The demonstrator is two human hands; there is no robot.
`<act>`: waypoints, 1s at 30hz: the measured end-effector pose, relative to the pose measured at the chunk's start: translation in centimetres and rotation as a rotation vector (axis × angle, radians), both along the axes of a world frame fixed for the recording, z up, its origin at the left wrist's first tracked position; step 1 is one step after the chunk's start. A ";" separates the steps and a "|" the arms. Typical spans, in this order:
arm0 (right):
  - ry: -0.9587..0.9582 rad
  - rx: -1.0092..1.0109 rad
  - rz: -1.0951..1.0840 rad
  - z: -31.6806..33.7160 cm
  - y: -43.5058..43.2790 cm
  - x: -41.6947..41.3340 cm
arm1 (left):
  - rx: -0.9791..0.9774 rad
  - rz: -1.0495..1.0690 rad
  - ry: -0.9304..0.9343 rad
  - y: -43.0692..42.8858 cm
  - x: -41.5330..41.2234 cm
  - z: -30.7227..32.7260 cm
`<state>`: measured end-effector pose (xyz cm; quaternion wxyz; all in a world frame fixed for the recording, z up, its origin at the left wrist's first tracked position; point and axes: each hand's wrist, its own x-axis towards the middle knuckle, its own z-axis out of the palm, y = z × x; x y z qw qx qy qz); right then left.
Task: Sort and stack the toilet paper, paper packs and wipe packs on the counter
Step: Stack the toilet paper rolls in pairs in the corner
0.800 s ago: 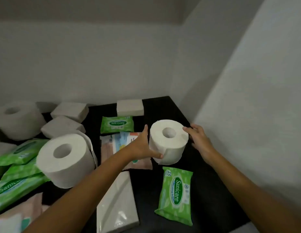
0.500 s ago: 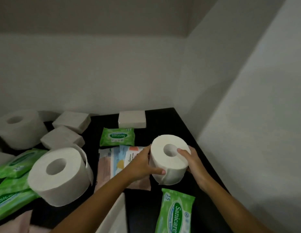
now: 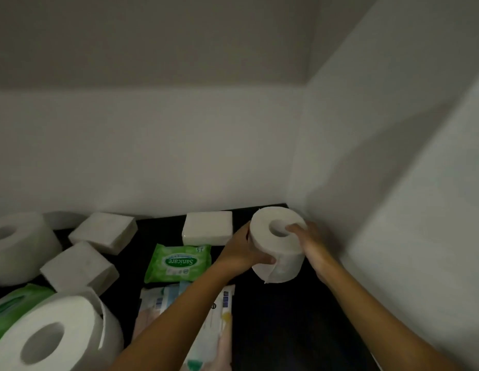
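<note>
A dim corner of a room, seen from above. A black surface (image 3: 273, 330) runs along a plain white back wall (image 3: 152, 156) and ends at a white side wall (image 3: 393, 170) on the right. The top of the back wall lies in darker shade.

At the far left, a far roll (image 3: 16, 247) of toilet paper stands on end close to the back wall. In front of it, at the bottom left corner, a near roll (image 3: 53, 336) sits tilted with its core hole facing up and a loose sheet peeling from its side. Between the two, a left wipe pack (image 3: 16, 303), green, shows in part.

Just right of these, two white paper packs sit at angles close together: a rear pack (image 3: 103, 232) and a front pack (image 3: 79, 269). Further right, a third pack (image 3: 207, 227) lies square against the back wall. Just in front of it is a green Sanicare pack (image 3: 177, 262), its label upside down to the viewer. Nearer still, pale packs (image 3: 152, 303) overlap, partly hidden under the left forearm.

Right of centre, both hands hold the roll (image 3: 278, 245) upright, hole up, in the back right corner near both walls. The left hand (image 3: 241, 255) grip has the palm on the roll's left side and the thumb across its front. The right hand (image 3: 310, 245) grip curls fingers over the top rim at the hole. A loose sheet end hangs at the lower front. Whether the roll's base touches the surface cannot be told.
</note>
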<state>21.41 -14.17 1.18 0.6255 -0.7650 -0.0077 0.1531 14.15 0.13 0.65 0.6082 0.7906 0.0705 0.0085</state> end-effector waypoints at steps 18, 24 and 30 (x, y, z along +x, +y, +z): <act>-0.131 -0.050 -0.102 -1.3 6.4 10.5 | -0.066 0.060 -0.070 4.3 11.3 -1.9; -0.192 -0.094 -0.179 -2.1 6.7 11.3 | -0.048 0.063 -0.095 4.5 12.0 -2.4; -0.202 -0.058 -0.232 -2.9 6.9 11.2 | -0.032 0.077 -0.085 4.5 12.0 -2.6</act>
